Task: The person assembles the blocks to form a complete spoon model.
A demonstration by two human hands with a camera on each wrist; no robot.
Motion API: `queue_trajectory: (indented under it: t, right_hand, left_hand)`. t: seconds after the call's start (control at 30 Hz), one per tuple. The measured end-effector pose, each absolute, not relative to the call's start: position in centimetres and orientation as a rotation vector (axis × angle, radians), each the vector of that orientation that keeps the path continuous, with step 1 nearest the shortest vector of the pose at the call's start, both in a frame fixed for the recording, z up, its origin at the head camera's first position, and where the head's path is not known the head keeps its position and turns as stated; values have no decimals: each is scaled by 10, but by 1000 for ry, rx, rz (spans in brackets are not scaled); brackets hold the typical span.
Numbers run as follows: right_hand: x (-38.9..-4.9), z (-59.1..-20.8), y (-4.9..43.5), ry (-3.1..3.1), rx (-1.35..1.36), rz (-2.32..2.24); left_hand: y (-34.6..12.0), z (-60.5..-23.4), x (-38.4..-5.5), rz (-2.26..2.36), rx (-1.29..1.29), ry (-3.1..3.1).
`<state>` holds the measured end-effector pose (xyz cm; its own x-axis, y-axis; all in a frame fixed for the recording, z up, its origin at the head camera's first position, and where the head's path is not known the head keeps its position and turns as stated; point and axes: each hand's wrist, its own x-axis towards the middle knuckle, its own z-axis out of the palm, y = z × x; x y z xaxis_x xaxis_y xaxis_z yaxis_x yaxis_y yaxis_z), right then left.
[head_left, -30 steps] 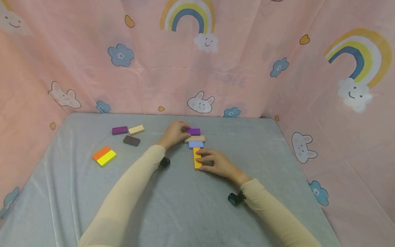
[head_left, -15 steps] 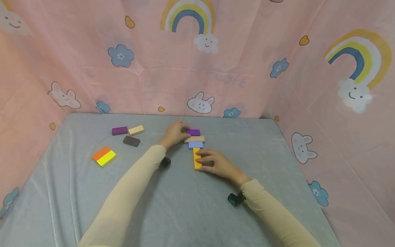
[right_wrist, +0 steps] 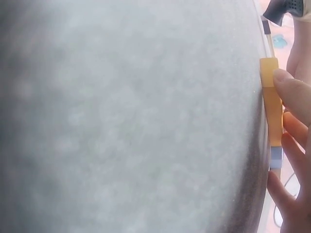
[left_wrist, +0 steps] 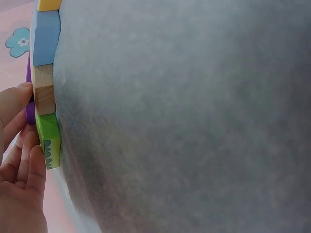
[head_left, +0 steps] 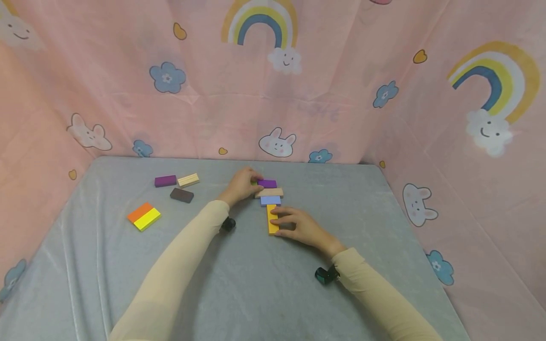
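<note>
Inspection Record: Sleeves and Wrist Cameras

The person is wearing plain cream sleeves, the left sleeve [head_left: 170, 274] showing between seven and eight o'clock in the head view, the right sleeve [head_left: 384, 298] between four and five. Creases are showing near the right cuff [head_left: 347, 260]. A small black left wrist camera [head_left: 228, 224] is sitting at its cuff's five o'clock; a black right wrist camera [head_left: 326, 275] is sitting at eight.

Purple blk [head_left: 268, 183], 12 o'clock of tan blk [head_left: 270, 192]; blue blk [head_left: 270, 201], tan's 6; amber blk [head_left: 270, 216], blue's 6; green blk [left_wrist: 48, 128] w/ blue-grey scallops [left_wrist: 47, 154]; grey cloth [head_left: 260, 284]; pink backdrop [head_left: 213, 111] w/ rainbows [head_left: 261, 11].
</note>
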<state>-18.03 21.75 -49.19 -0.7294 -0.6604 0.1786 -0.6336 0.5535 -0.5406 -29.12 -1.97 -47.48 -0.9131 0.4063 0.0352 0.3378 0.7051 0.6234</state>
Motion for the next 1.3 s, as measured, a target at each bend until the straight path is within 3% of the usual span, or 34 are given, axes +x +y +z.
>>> queue_trajectory:
  t: [0.83,1.07,1.3]
  right_hand:
    - [-177,-492,218,2725,-1083,-911]
    - [-177,-491,217,2716,-1056,-887]
    - [-178,-491,218,2713,-1066,-899]
  left_hand:
    - [-32,-476,-293,1192,568,2715]
    - [-62,-465,-288,1311,541,2659]
    - [-124,-450,-281,1271,451,2762]
